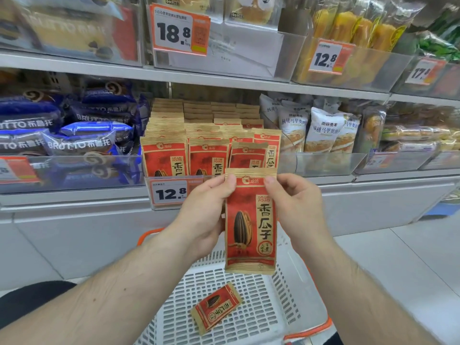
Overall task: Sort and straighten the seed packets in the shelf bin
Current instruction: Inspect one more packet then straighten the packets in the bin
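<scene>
A red and tan seed packet (251, 221) hangs upright at centre frame, just below the shelf bin (174, 192). The left hand (206, 215) pinches its upper left corner, thumb on the front; the right hand (293, 207) pinches the upper right corner likewise. Above it, the bin's rows of matching packets (209, 145) stand face-out, though the right-hand column looks staggered and leaning. That seems the gap to fill. To do it well, keep the packet square by both corners, print forward, and slide it in front of that column, nudging its neighbours upright. One more packet (216, 308) lies tilted in the white basket (286, 295) at lower centre; how full the back rows are is hard to judge.
</scene>
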The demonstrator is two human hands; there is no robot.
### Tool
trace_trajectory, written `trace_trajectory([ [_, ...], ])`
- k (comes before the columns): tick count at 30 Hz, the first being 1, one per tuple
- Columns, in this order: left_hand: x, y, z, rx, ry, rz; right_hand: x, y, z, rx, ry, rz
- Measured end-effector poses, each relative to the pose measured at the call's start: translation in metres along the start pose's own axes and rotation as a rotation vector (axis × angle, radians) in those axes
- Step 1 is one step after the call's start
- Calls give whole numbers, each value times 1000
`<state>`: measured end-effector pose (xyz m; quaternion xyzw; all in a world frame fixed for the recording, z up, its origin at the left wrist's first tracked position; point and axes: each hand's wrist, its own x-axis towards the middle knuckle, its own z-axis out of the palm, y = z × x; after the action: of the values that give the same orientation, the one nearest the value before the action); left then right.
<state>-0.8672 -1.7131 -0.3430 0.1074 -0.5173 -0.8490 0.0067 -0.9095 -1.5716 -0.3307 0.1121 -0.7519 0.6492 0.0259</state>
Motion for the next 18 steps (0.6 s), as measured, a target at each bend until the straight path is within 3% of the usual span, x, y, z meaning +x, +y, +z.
trace_trajectory([
  [8, -5, 4, -5, -45, -36, -53, -3, -3, 0, 115, -14, 143],
  [13, -8, 5, -6, -43, -20, -60, -5, -3, 0, 106, -39, 141],
  [18, -6, 9, -9, -90, 20, -31, -7, 1, -9, -56, -277, 178],
])
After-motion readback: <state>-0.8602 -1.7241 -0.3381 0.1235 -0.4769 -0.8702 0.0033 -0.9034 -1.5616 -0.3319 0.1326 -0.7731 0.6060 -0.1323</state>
